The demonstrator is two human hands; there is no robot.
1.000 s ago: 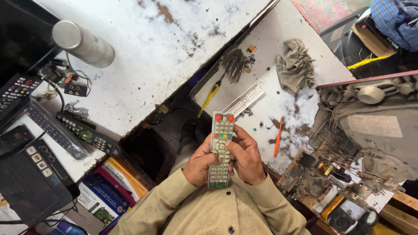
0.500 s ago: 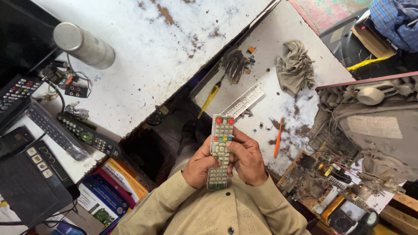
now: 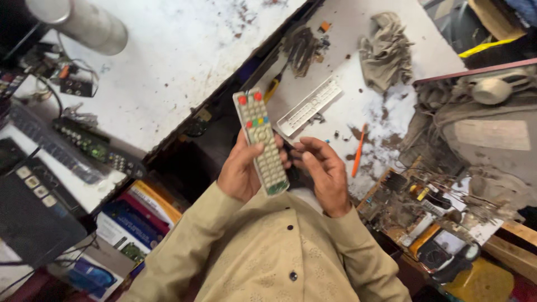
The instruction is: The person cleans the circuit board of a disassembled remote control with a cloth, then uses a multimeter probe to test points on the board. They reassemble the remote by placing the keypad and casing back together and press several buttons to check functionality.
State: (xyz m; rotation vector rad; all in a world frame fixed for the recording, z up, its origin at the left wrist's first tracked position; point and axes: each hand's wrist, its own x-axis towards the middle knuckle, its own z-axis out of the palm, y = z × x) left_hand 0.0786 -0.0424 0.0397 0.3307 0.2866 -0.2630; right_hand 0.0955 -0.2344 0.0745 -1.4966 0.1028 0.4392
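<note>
Gripping is done by the left hand (image 3: 241, 168) alone: fingers wrapped round the remote (image 3: 260, 142), held upright over the dark gap btwn benches. Right hand (image 3: 323, 170) is just beside the remote, fingers loosely curled, half open, nothing held. Right of the remote, a white cover (image 3: 310, 105), an orange pen (image 3: 358, 150) & a rag (image 3: 387, 49) are laid on the bench.

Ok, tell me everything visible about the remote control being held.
The remote control is a long, slim, light grey handset that looks plastic. Two red buttons sit at its far end, a row of coloured buttons and a round pad below them, then rows of pale keys and a green patch at the near end. It faces up, slightly tilted, gripped by the left hand. The right hand is beside it, fingers curled, apparently not touching.
</note>
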